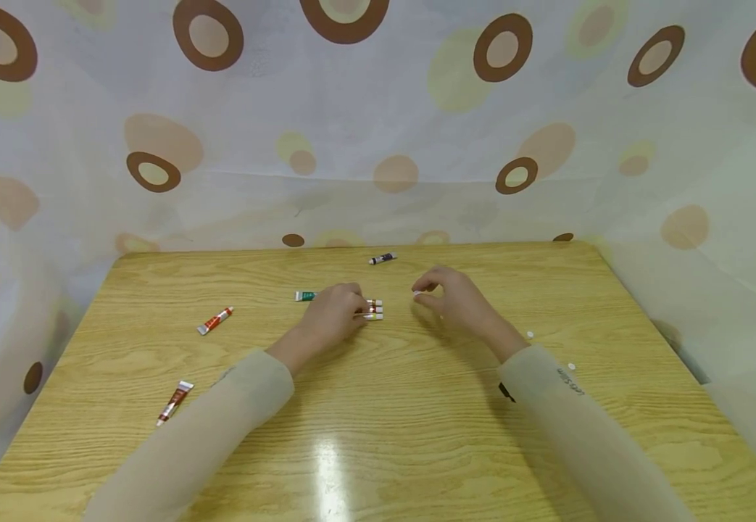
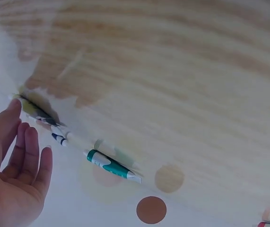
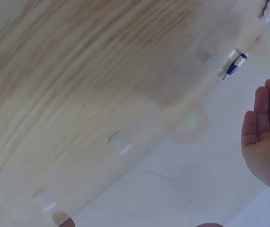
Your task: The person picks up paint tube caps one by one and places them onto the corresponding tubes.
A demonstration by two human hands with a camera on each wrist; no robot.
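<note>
Tubes [image 1: 374, 309] lie crosswise under flat left hand [image 1: 333, 313]; right hand [image 1: 451, 297] relaxed, empty.

A short row of small paint tubes [image 1: 372, 309] lay side by side at the middle of the wooden table, white caps pointing right, bodies showing red-brown and yellow bands, their left ends hidden. Just left of them a green tube [image 1: 305, 296] lay flat, pointing left. A tiny white cap [image 1: 417, 293] sat just right of the row.
</note>
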